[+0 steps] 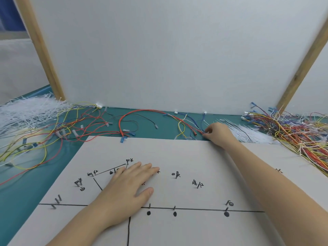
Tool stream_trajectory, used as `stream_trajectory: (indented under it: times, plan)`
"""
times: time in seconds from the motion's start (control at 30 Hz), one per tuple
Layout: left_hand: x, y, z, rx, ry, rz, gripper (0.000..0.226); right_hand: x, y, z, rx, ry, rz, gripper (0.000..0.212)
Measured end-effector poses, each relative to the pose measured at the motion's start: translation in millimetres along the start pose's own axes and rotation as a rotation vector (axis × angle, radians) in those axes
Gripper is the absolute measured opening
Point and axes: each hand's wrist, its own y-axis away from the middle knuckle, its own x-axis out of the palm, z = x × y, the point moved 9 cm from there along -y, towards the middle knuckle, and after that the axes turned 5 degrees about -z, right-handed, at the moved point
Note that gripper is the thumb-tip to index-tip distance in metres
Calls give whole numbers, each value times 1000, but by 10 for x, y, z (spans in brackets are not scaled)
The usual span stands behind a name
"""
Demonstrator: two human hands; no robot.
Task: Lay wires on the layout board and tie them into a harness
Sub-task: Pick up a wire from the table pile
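The pale layout board [177, 153] lies in front of me, marked with black lines, handwritten labels and short upright pins. My left hand [129, 185] rests flat on it with straight fingers, covering part of the drawn lines. My right hand [217, 134] reaches past the board's far edge and pinches a small bundle of wires there, where a long red wire [142, 111] and blue wires [193, 119] come together. The red wire arcs left over the teal tabletop [26, 189]. No wires lie on the board.
A heap of white cable ties [26, 110] sits far left, with loose coloured wires [53, 132] beside it. A thick tangle of wires [292, 132] fills the far right, more white ties [248, 134] next to my right hand. A white panel [177, 50] in a wooden frame stands behind.
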Motion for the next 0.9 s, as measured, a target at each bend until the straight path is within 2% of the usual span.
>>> stream_trajectory:
  times: [0.1, 0.23, 0.3, 0.33, 0.4, 0.5, 0.57, 0.67, 0.8, 0.9]
  plan:
    - [0, 2, 1, 2, 7, 0, 50, -14, -33, -154, 115, -97, -18, 9]
    - [2, -4, -3, 5, 7, -5, 49, -94, -42, -383, 309, -461, -109, 7]
    - [0, -9, -3, 5, 4, -6, 49, -85, -38, -426, 385, -653, -85, 7]
    - [-1, -11, -4, 4, 4, -7, 49, -82, -44, -422, 397, -670, -59, 10]
    - [-4, -13, -8, 0, 3, -11, 49, -95, -82, -389, 372, -549, -16, 18]
    - [-11, -9, -15, -1, -1, -16, 49, -126, -174, -277, 263, -343, -63, 21]
    - [-17, -8, -17, -1, 9, -23, 49, -63, -242, -135, 174, -348, -56, 25]
    - [-31, -13, -17, 7, 8, -36, 48, 95, -321, 88, 100, -324, 47, 37]
    - [-29, -25, -28, 20, 11, -33, 49, 337, -389, 202, 124, -125, 234, 35]
    - [-25, -29, -21, 19, 17, -32, 50, 322, -415, 194, 199, -38, 227, 22]
